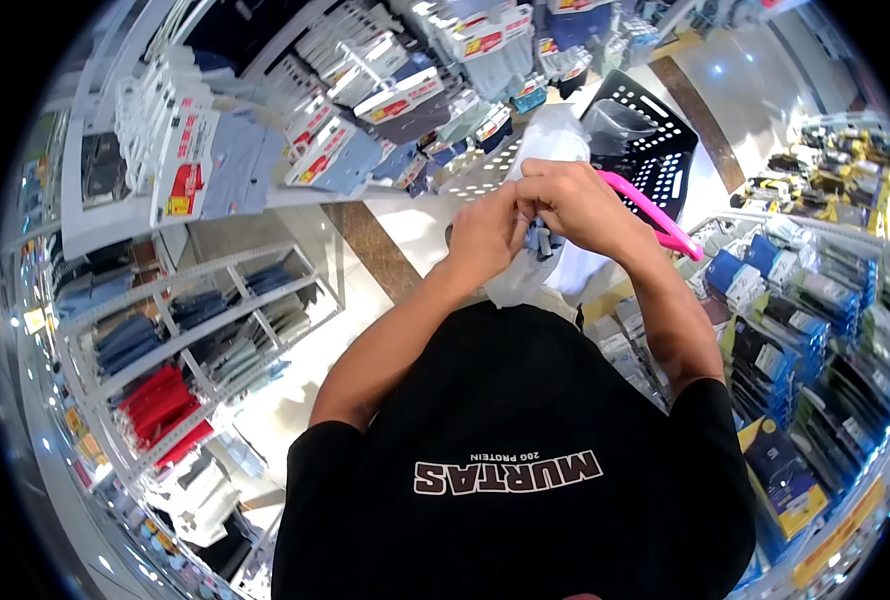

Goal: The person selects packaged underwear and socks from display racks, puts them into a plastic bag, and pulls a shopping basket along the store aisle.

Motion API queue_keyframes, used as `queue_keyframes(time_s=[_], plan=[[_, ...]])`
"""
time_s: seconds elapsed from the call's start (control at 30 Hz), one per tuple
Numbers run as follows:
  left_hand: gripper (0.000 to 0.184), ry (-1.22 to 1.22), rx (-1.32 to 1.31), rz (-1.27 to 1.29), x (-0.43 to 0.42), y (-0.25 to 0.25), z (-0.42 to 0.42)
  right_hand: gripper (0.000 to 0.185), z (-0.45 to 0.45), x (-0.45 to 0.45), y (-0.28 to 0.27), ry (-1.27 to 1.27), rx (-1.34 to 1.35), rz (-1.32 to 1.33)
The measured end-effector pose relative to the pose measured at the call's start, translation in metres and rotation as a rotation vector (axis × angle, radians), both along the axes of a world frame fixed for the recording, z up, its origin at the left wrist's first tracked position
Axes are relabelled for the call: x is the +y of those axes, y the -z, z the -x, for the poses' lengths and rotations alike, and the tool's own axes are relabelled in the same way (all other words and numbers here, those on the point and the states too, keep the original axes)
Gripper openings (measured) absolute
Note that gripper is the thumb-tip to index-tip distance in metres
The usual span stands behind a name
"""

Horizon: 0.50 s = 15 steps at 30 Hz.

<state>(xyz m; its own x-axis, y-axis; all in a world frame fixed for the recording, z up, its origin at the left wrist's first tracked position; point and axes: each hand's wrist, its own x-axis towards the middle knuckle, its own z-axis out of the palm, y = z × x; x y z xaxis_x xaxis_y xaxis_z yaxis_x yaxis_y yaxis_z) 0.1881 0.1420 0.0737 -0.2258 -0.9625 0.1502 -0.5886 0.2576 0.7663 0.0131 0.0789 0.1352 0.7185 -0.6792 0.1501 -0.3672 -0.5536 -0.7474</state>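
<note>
My left hand (pixel 485 232) and my right hand (pixel 573 203) meet in front of my chest, fingers closed in a pinch on a clear plastic bag (pixel 520 280). Small dark and grey pieces show through the plastic just below my fingers; their kind is too small to make out. Just beyond my hands stands a black shopping basket (pixel 677 160) with a perforated side and a pink handle (pixel 655 213), which passes close to my right wrist. More clear plastic (pixel 615 128) lies in the basket. My fingertips partly hide each other.
Packs of folded clothing on white hangers (pixel 180 165) fill the racks ahead and to the left. A low wire shelf (pixel 180 340) with folded garments stands at left. Packaged goods (pixel 805 330) crowd the display at right. Pale floor tiles (pixel 365 320) have brown strips.
</note>
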Motion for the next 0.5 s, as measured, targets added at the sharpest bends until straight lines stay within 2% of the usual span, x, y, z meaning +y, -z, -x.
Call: queue_keyframes(time_s=[0.1, 0.13, 0.23, 0.27, 0.3, 0.37, 0.4, 0.47, 0.5], plan=[[0.012, -0.119, 0.167, -0.306, -0.018, 0.003, 0.009, 0.014, 0.012, 0.000, 0.014, 0.286, -0.171, 0.098], [0.014, -0.128, 0.214, -0.292, -0.021, 0.002, 0.011, 0.023, 0.019, 0.004, 0.014, 0.363, -0.091, 0.082], [0.025, -0.163, 0.356, -0.266, -0.024, -0.001, 0.015, 0.037, 0.024, 0.025, 0.034, 0.604, -0.166, 0.068], [0.028, -0.163, 0.394, -0.222, -0.018, -0.006, 0.019, 0.048, 0.026, 0.034, 0.042, 0.659, -0.136, -0.032], [0.028, -0.186, 0.432, -0.254, -0.014, -0.006, 0.019, 0.050, 0.028, 0.041, 0.055, 0.709, -0.123, -0.058], [0.027, -0.242, 0.513, -0.315, -0.006, 0.001, 0.013, 0.036, 0.034, 0.051, 0.089, 0.821, -0.038, 0.046], [0.026, -0.290, 0.573, -0.317, -0.001, 0.005, 0.011, 0.029, 0.037, 0.051, 0.099, 0.849, -0.012, 0.015], [0.019, -0.305, 0.476, -0.346, 0.010, 0.010, -0.007, 0.017, 0.042, 0.050, 0.113, 0.895, 0.046, -0.054], [0.019, -0.317, 0.430, -0.357, 0.016, 0.006, -0.012, 0.014, 0.040, 0.049, 0.110, 0.868, -0.026, -0.019]])
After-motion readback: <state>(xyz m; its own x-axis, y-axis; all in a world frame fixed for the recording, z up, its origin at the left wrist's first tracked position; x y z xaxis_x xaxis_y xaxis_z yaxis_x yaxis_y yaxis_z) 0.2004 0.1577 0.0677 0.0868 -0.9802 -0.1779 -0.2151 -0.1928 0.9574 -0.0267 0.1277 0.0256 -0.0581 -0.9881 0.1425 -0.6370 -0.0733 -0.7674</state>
